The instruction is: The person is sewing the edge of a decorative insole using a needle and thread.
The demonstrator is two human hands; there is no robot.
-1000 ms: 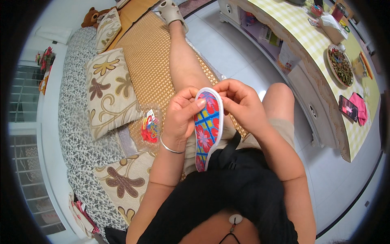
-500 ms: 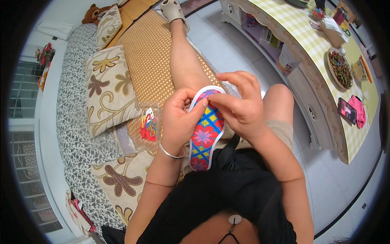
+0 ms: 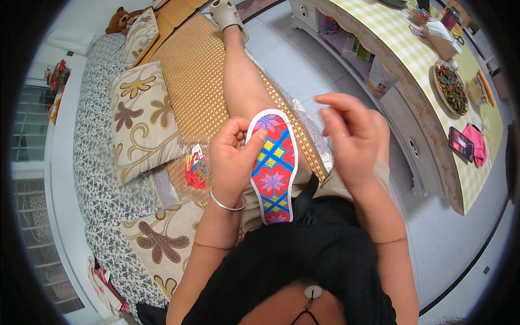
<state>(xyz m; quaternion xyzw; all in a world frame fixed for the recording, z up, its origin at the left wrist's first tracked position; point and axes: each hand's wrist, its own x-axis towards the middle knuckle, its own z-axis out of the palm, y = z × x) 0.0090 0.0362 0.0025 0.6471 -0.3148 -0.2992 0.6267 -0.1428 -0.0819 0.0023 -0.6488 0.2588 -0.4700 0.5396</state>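
A shoe insole [image 3: 272, 179] with a white border lies over my lap, embroidered in red and pink flowers, blue bands and yellow diamonds. My left hand [image 3: 234, 149] grips its left edge near the wide upper end, thumb on top and fingers underneath. Off to the right of the insole, my right hand [image 3: 355, 138] is raised and apart from it, slightly blurred. Its thumb and forefinger are drawn close together; whatever they pinch is too fine to make out. A clear bag of coloured thread [image 3: 198, 170] rests on the woven mat, left of my left hand.
The woven mat [image 3: 187, 51] covers the seat under my outstretched leg. Patterned cushions [image 3: 143, 122] lie on the left. At the right stands a table with a checked cloth [image 3: 398, 40], bearing a plate of food [image 3: 450, 89], a phone [image 3: 460, 143] and a pink cloth [image 3: 474, 142].
My right hand has left the insole and moved to the right. The insole now shows more of its upper end and faces up more flatly, still in my left hand.
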